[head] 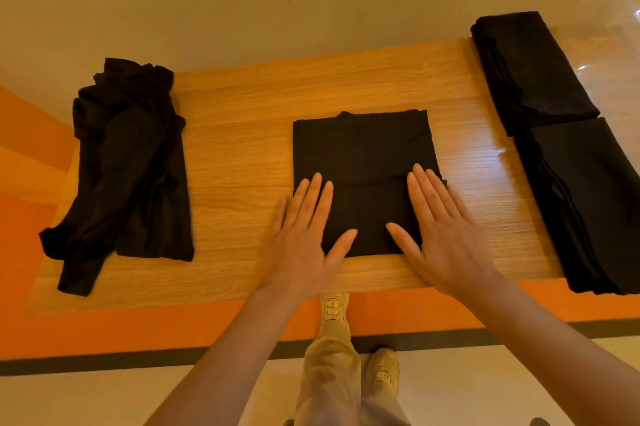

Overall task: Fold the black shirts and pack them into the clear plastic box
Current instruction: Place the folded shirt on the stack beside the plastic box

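1. The clear plastic box sits at the far right corner, mostly cut off and blurry, so I can't tell what's in it.
2. No readable labels or writing on anything.
3. Half-folded black shirt lies mid-table, bottom flap folded up.
4. Left hand and right hand both lie flat on its near end, fingers straight and spread, gripping nothing.
5. Two folded stacks run along the right edge; a crumpled shirt pile sits far left.
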The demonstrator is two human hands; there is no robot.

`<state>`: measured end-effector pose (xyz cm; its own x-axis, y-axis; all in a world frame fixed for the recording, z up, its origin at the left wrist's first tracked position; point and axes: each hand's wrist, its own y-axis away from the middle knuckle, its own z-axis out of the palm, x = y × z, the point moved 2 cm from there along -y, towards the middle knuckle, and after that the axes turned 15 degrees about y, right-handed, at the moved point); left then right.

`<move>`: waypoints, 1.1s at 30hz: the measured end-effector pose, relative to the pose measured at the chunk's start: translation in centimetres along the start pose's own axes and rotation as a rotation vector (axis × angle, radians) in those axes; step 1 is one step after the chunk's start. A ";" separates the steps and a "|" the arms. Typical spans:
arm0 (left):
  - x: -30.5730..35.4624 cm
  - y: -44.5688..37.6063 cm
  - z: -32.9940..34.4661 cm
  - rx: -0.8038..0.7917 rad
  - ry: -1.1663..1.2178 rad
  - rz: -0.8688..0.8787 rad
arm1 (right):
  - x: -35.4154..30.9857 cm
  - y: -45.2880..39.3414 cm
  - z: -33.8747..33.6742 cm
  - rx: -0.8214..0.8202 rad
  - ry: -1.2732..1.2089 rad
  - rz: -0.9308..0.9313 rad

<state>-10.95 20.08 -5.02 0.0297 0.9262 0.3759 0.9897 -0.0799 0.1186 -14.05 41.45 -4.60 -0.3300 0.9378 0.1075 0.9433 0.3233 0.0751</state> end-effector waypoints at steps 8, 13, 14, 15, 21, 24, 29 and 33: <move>-2.5 -0.9 -3.5 -0.041 0.136 0.011 | 0.7 -1.5 -2.3 -0.025 -0.122 -0.055; -2.9 -6.9 -6.3 -0.014 0.052 0.012 | 2.7 -7.5 -4.1 0.055 -0.069 -0.073; -2.6 -8.3 -6.7 -0.024 0.011 0.027 | 2.9 -8.9 -4.3 0.025 -0.044 -0.089; -2.4 -9.6 -7.0 -0.036 -0.026 0.049 | 3.1 -10.2 -4.6 -0.009 -0.013 -0.102; -1.2 -14.7 -8.1 -0.112 -0.206 0.136 | 3.5 -14.5 -6.1 -0.101 0.245 -0.175; -1.2 -15.9 -8.7 -0.146 -0.157 0.091 | 3.9 -15.4 -6.2 -0.136 0.282 -0.169; -1.1 -16.7 -9.4 -0.206 -0.024 -0.020 | 4.3 -16.0 -6.3 -0.159 0.194 -0.126; -1.3 -16.2 -9.6 -0.169 0.096 -0.064 | 4.5 -16.1 -6.2 -0.160 0.103 -0.120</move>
<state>-28.32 16.68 1.41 -0.0537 0.8927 0.4474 0.9514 -0.0903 0.2944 -30.89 39.64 0.86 -0.4493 0.8734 0.1881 0.8821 0.4002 0.2486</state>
